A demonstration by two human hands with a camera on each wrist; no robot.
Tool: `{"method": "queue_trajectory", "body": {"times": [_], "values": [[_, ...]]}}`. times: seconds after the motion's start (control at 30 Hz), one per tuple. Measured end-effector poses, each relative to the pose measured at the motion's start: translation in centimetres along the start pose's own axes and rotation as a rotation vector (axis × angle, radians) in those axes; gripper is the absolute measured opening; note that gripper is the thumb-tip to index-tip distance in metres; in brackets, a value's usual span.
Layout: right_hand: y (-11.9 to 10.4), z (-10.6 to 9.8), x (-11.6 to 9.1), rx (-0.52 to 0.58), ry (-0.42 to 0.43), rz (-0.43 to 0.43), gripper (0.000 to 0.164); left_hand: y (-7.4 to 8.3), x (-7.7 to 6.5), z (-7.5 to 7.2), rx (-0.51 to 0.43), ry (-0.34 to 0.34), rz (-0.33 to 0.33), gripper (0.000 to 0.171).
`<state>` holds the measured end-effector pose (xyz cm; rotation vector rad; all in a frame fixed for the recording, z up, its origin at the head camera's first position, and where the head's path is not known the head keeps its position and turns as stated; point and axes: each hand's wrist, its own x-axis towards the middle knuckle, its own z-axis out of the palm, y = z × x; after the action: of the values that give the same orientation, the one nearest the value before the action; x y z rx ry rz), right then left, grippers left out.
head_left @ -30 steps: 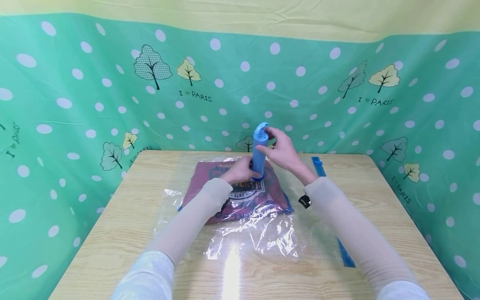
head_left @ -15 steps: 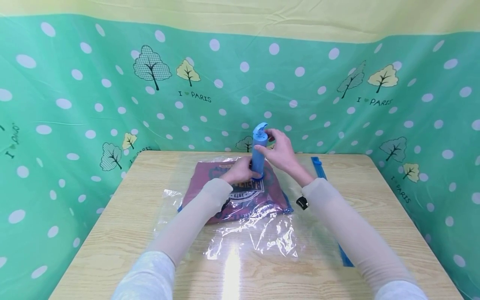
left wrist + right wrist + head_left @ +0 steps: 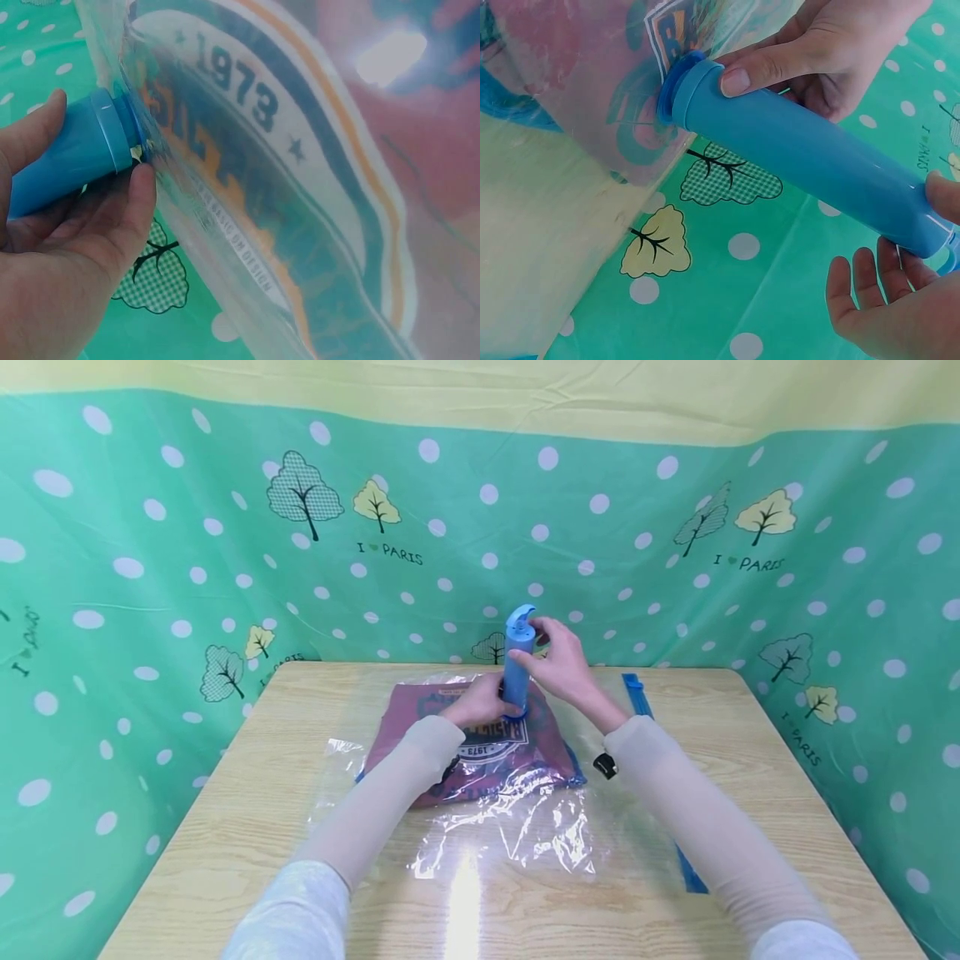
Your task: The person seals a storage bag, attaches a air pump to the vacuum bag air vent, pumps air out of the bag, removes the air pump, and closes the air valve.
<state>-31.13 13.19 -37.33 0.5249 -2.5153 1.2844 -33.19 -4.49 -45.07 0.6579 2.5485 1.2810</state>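
- Hand pump [image 3: 518, 662], blue, upright: 1 pc, frame centre.
- Vacuum bag [image 3: 480, 793], clear: 1 pc, centre to lower centre.
- Folded shirt [image 3: 472, 747], maroon w/ print, inside bag: 1 pc.
- Blue strip [image 3: 636, 692]: 1 pc, right of centre.
- Table [image 3: 225, 827]: 1.
- Hands: 2 — left hand [image 3: 480, 702], right hand [image 3: 562, 664], both at pump.

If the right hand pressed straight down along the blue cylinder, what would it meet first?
Probably the left hand gripping the upright blue plastic pump cylinder at its base, then the clear plastic bag beneath; the right hand holds the top.
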Motion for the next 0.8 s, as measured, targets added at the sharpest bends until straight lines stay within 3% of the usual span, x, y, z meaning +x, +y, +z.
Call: {"method": "queue_trajectory", "body": {"times": [0.23,0.57,0.7,0.8], "values": [[-0.1,-0.2,0.1,-0.004,-0.006,0.004,0.058,-0.1,-0.1,-0.1,-0.051,0.022,0.018,0.057],[-0.3,-1.0,0.0,-0.048,-0.043,0.002,0.063,0.3,0.1,-0.1,-0.089,0.161,0.090,0.057],[-0.5,-1.7,0.1,-0.059,-0.035,-0.049,0.069,0.4,0.2,0.0,-0.092,0.157,0.088,0.054],[-0.8,-2.4,0.4,-0.066,-0.040,-0.139,0.067,0.4,0.1,-0.1,-0.103,0.150,0.082,0.052]]}}
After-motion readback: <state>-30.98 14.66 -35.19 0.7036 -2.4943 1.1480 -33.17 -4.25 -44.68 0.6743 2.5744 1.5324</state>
